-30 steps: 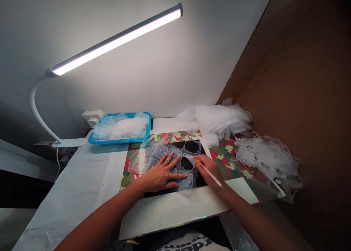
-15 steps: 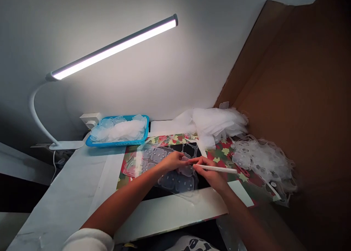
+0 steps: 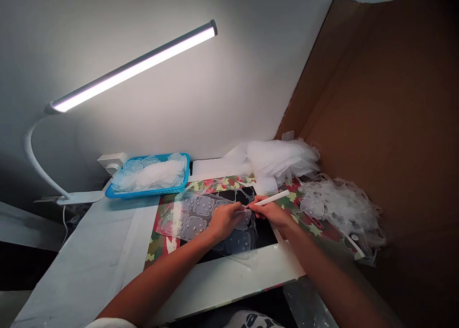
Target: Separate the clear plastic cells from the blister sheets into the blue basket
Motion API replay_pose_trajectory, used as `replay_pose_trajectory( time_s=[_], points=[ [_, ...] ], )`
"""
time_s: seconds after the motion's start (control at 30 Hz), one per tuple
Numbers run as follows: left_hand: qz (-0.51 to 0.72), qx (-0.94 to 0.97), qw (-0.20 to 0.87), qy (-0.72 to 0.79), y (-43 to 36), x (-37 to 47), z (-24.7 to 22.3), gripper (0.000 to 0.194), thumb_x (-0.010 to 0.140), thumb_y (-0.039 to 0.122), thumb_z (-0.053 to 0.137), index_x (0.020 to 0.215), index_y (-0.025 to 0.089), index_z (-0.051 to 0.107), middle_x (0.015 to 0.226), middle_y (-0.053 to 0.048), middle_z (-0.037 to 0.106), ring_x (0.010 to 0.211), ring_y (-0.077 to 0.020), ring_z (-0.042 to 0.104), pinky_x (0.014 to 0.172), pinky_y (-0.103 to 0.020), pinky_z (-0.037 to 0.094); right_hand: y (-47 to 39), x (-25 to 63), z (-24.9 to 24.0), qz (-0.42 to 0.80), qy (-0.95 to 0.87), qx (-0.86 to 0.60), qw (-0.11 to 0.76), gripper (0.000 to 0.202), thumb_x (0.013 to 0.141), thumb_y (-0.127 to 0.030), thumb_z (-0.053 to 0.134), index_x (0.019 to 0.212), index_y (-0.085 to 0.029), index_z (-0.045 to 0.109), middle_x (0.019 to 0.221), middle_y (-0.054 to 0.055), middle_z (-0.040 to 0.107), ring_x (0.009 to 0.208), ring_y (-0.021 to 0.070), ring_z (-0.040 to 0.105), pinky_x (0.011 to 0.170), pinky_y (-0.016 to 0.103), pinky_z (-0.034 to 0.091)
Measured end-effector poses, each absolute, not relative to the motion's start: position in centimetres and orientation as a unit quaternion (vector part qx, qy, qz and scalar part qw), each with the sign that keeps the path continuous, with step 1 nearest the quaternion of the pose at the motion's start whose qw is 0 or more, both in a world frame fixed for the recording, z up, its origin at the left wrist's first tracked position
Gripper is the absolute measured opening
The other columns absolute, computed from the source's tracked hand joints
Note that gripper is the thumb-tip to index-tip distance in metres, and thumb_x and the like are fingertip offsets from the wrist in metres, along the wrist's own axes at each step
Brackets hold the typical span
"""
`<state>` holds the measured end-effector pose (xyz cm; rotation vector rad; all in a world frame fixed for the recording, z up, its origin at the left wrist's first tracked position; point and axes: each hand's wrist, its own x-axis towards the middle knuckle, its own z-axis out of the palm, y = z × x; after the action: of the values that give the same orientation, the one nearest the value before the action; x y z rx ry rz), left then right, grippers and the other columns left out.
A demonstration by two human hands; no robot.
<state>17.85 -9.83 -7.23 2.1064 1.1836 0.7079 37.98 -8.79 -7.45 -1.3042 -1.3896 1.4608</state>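
Observation:
A clear plastic sheet [image 3: 195, 211] with rounded, small-dotted shapes lies over a black panel [image 3: 265, 235]. My left hand [image 3: 225, 218] is closed at the sheet's right part, thumb and fingertips pinching a translucent piece [image 3: 245, 220] of it. Close against those fingertips, my right hand [image 3: 268, 211] grips a slim white pen-shaped tool [image 3: 274, 198]. The tool slants up to the right, and its working tip is hidden among the fingers. Below my left hand, more of the dotted shapes show on the dark surface.
A blue basket [image 3: 147, 192] of translucent pieces stands at the back left, near a lit lamp [image 3: 136, 67]. White sheets [image 3: 279, 158] are piled behind my hands. Tangled clear plastic scraps [image 3: 340, 208] lie at right, beside a tall cardboard panel [image 3: 380, 103].
The white tool has swung from pointing slightly down-right to tilting upward. My right hand has turned with it, staying by my left fingertips. The whole view has shifted slightly.

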Motion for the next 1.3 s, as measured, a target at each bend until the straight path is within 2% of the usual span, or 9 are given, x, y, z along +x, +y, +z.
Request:
replay_pose_trajectory(
  time_s=[0.1, 0.23, 0.3, 0.4, 0.57, 0.77, 0.9, 1.17, 1.3],
  points=[
    [0.363, 0.758, 0.345, 0.418, -10.9, 17.8, -6.8, 0.022, 0.090, 0.037, 0.054, 0.080, 0.020, 0.063, 0.083, -0.003, 0.067, 0.081, -0.0171, 0.059, 0.080, -0.028, 0.041, -8.4, 38.4, -7.9, 0.487, -0.544, -0.547, 0.409, 0.030, 0.071, -0.044, 0.068, 0.061, -0.021, 0.051, 0.058, -0.002, 0.059, 0.050, 0.0108, 0.047, 0.048, 0.024, 0.030],
    [0.464, 0.498, 0.628, 0.377, -11.8, 17.8, -5.7, 0.026, 0.085, 0.043, 0.063, 0.092, 0.019, 0.057, 0.087, -0.003, 0.066, 0.079, -0.0162, 0.063, 0.075, -0.028, 0.049, -8.2, 39.6, -7.9, 0.497, -0.547, -0.547, 0.393, 0.028, 0.071, -0.042, 0.068, 0.063, -0.021, 0.052, 0.076, 0.001, 0.069, 0.053, 0.0110, 0.051, 0.047, 0.023, 0.032],
    [0.448, 0.354, 0.743, 0.349, -11.9, 17.6, -5.1, 0.029, 0.082, 0.037, 0.068, 0.100, 0.018, 0.057, 0.093, -0.005, 0.068, 0.081, -0.0171, 0.065, 0.074, -0.029, 0.052, -8.5, 40.3, -7.7, 0.510, -0.537, -0.545, 0.393, 0.029, 0.070, -0.043, 0.070, 0.064, -0.020, 0.053, 0.078, 0.002, 0.070, 0.054, 0.0113, 0.053, 0.047, 0.023, 0.032],
    [0.416, 0.246, 0.810, 0.332, -12.0, 16.9, -4.4, 0.033, 0.080, 0.021, 0.069, 0.111, 0.015, 0.059, 0.105, -0.010, 0.068, 0.089, -0.0202, 0.068, 0.075, -0.032, 0.056, -9.2, 41.2, -7.4, 0.502, -0.512, -0.544, 0.436, 0.033, 0.070, -0.047, 0.072, 0.064, -0.021, 0.053, 0.085, 0.003, 0.071, 0.057, 0.0110, 0.054, 0.049, 0.023, 0.037],
    [0.423, 0.224, 0.821, 0.312, -12.1, 16.1, -3.7, 0.038, 0.078, 0.013, 0.069, 0.115, 0.014, 0.058, 0.110, -0.012, 0.068, 0.093, -0.0221, 0.069, 0.078, -0.033, 0.057, -11.5, 40.6, -6.9, 0.467, -0.506, -0.543, 0.480, 0.033, 0.073, -0.049, 0.072, 0.068, -0.021, 0.056, 0.086, 0.004, 0.070, 0.061, 0.0131, 0.057, 0.055, 0.025, 0.044],
    [0.473, 0.260, 0.783, 0.310, -12.5, 16.7, -3.7, 0.059, 0.062, 0.006, 0.082, 0.115, 0.017, 0.057, 0.099, -0.004, 0.069, 0.085, -0.0115, 0.066, 0.074, -0.018, 0.049, -15.8, 36.1, -5.9, 0.515, -0.502, -0.469, 0.513, 0.028, 0.080, -0.045, 0.068, 0.073, -0.020, 0.057, 0.104, 0.008, 0.069, 0.084, 0.0215, 0.066, 0.073, 0.034, 0.051],
    [0.502, 0.275, 0.762, 0.301, -12.9, 17.1, -4.0, 0.067, 0.060, 0.007, 0.083, 0.119, 0.018, 0.053, 0.101, -0.005, 0.069, 0.088, -0.0138, 0.065, 0.078, -0.023, 0.049, -17.7, 33.4, -5.4, 0.498, -0.498, -0.470, 0.533, 0.024, 0.085, -0.039, 0.065, 0.073, -0.021, 0.057, 0.112, 0.006, 0.068, 0.091, 0.0217, 0.064, 0.079, 0.035, 0.049],
    [0.549, 0.256, 0.737, 0.300, -13.6, 17.6, -4.0, 0.065, 0.056, 0.009, 0.085, 0.112, 0.018, 0.053, 0.096, -0.002, 0.068, 0.084, -0.0124, 0.064, 0.078, -0.023, 0.047, -18.1, 31.5, -5.5, 0.447, -0.484, -0.496, 0.565, 0.024, 0.085, -0.039, 0.064, 0.072, -0.020, 0.057, 0.107, 0.007, 0.068, 0.082, 0.0189, 0.061, 0.074, 0.032, 0.048],
    [0.565, 0.270, 0.717, 0.307, -14.0, 18.1, -4.4, 0.062, 0.057, 0.010, 0.084, 0.110, 0.018, 0.053, 0.090, -0.001, 0.067, 0.079, -0.0115, 0.063, 0.073, -0.022, 0.047, -18.2, 30.8, -5.7, 0.429, -0.481, -0.496, 0.581, 0.022, 0.085, -0.040, 0.063, 0.074, -0.022, 0.059, 0.102, 0.007, 0.069, 0.088, 0.0216, 0.064, 0.079, 0.035, 0.051]
  ],
)
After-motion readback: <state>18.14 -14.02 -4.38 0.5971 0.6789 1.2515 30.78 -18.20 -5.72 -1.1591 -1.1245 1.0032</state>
